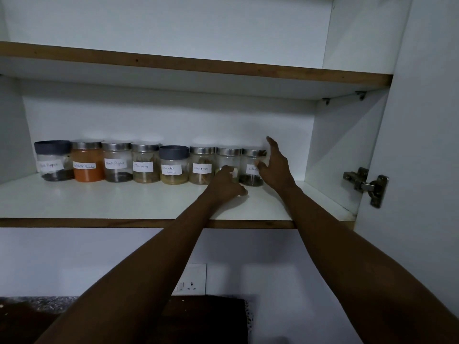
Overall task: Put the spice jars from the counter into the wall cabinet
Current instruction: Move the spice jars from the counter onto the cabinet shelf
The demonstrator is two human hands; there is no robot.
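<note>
Clear glass spice jars (146, 163) w/ steel lids, handwritten white labels.

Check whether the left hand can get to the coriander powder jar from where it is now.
Probably yes. The left hand rests on the shelf in front of the jar row, and the coriander powder jar stands two jars further left, with bare shelf before it and nothing blocking.

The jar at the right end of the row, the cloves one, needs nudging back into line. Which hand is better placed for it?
The right hand: its open fingers already sit against the cloves jar at the row's end. The left hand is in front of the neighbouring jar, further from it.
</note>
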